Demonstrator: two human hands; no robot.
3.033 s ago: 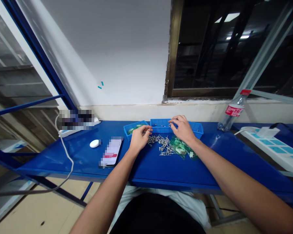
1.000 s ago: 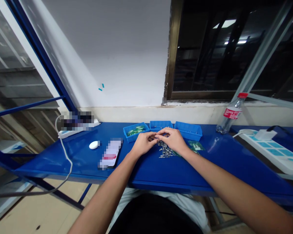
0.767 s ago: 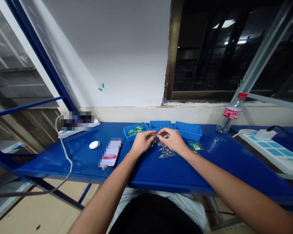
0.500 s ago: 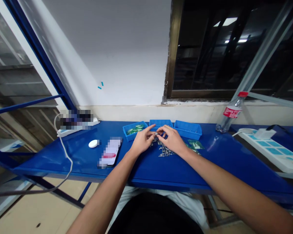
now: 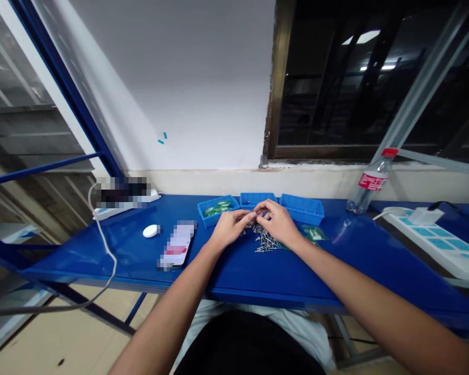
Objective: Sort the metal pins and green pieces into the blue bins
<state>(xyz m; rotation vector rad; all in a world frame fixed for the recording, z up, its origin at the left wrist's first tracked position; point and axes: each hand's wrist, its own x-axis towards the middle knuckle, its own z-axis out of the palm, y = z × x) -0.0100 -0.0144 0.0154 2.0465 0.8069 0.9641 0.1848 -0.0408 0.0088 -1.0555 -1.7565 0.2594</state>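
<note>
A: Where are the small metal pieces?
B: In a loose metal pile (image 5: 268, 242) on the blue bench (image 5: 238, 276). Call that our landmark.

A: And the hands?
B: The left hand (image 5: 232, 228) is at its upper left edge, the right hand (image 5: 274, 223) over its upper right part. Their fingers are curled and the fingertips meet. I can't tell whether either is closed on a piece; the fingers hide it.

A: What's around the pile?
B: Beyond it, the middle bin (image 5: 258, 197); beyond to the left, the left bin (image 5: 209, 221) with green packets (image 5: 221, 208) inside; beyond to the right, the right bin (image 5: 305, 215), with a few small bits in it. Left of it lie a phone (image 5: 179, 244) and, farther out, a white oval object (image 5: 151, 231). Well off to the right stand a clear bottle (image 5: 371, 181) and a white power strip (image 5: 440, 239).

A: Anything in the way?
B: The right hand hides part of the pile, and its forearm partly covers the green bags (image 5: 315, 233) right of the pile.

A: What's different from three seconds ago?
B: The right hand was up by the bins beyond the pile, apart from the left. Now they touch. Half a second ago a shiny bit showed between them.
</note>
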